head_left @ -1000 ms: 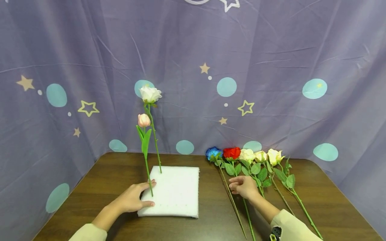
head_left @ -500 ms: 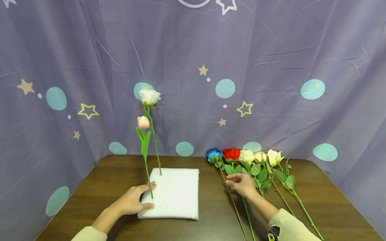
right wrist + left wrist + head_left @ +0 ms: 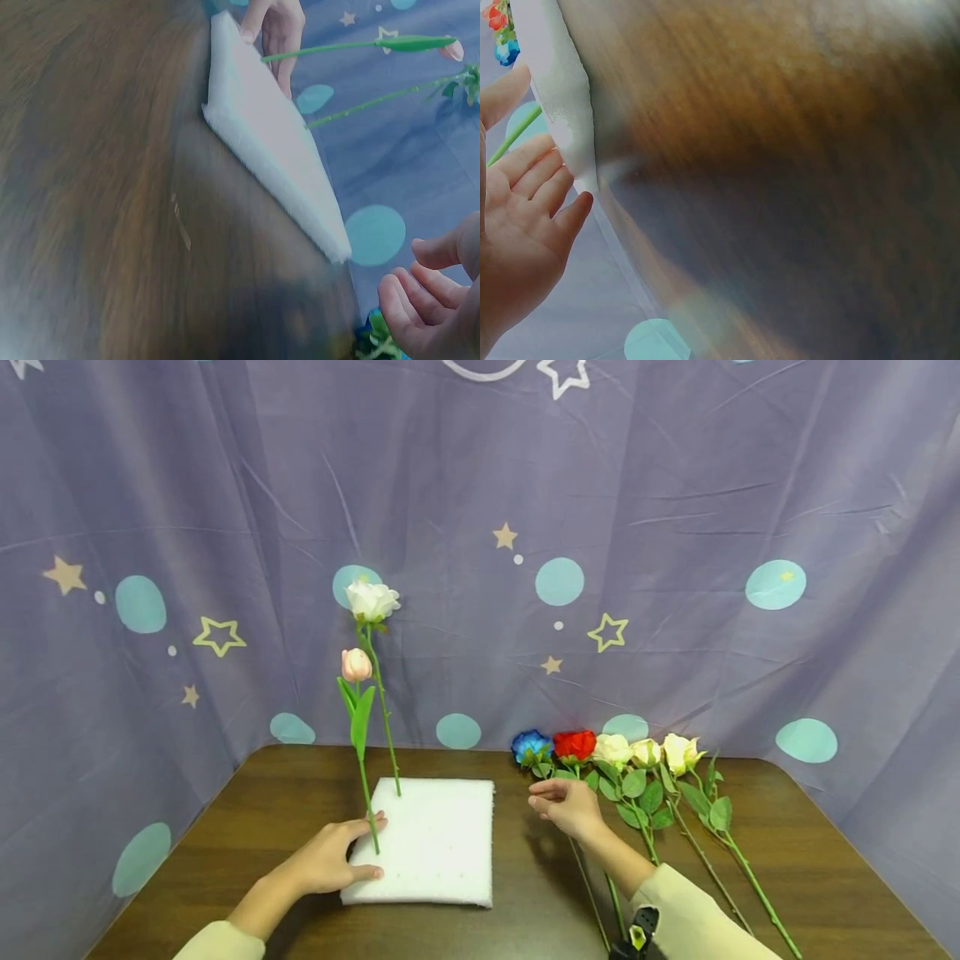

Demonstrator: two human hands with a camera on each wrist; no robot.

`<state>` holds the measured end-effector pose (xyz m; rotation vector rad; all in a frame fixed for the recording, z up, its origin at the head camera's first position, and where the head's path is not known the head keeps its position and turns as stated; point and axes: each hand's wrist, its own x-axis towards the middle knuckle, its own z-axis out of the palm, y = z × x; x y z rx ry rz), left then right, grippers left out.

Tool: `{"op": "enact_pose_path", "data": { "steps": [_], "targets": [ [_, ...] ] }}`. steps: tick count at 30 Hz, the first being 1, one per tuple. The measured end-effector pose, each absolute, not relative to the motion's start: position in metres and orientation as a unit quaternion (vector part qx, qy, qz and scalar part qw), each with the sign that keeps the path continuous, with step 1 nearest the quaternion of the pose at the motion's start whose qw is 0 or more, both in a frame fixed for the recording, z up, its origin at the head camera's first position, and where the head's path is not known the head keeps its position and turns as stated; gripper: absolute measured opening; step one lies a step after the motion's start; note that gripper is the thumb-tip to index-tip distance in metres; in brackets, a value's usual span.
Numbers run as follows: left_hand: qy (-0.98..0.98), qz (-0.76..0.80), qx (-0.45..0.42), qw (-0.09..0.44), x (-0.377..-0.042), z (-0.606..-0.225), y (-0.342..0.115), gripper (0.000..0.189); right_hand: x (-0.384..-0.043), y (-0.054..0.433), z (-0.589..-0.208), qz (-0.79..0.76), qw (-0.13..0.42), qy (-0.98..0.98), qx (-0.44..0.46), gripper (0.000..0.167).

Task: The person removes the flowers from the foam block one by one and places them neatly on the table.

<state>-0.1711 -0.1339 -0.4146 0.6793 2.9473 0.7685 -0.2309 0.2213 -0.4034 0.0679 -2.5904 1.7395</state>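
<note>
A white foam block [image 3: 442, 843] lies on the table. My left hand [image 3: 330, 858] rests on its left side, thumb and fingers spread and fairly straight. A pink tulip [image 3: 356, 665] stands in the foam near those fingers, with a white rose [image 3: 372, 602] behind it. My right hand [image 3: 573, 810] is above the table, between the foam and the lying flowers. In the right wrist view its fingers [image 3: 405, 304] are loosely bent, with nothing between them. A blue rose [image 3: 531, 747] and a red rose [image 3: 574, 744] lie just beyond; the hand covers part of their stems.
Several pale yellow roses [image 3: 681, 753] lie further right, stems pointing to the table's front. A patterned purple curtain [image 3: 450, 527] hangs behind the brown wooden table [image 3: 225, 843]. Small holes dot the foam's top.
My right hand has moved left from over the red rose's stem, away from the yellow roses and toward the foam. My left hand stays on the foam.
</note>
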Motion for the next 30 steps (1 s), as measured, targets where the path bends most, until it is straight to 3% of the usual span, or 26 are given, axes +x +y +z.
{"op": "enact_pose_path", "data": {
  "steps": [8, 30],
  "targets": [
    [0.944, 0.251, 0.214, 0.019, -0.171, -0.416, -0.136, 0.071, -0.235, 0.19, -0.402, 0.582, -0.03, -0.81, 0.063, 0.02],
    [0.949, 0.228, 0.22, 0.006, -0.176, -0.413, -0.135, 0.071, -0.238, 0.105, -0.388, 0.578, -0.072, -0.8, 0.145, 0.022]
  ]
}}
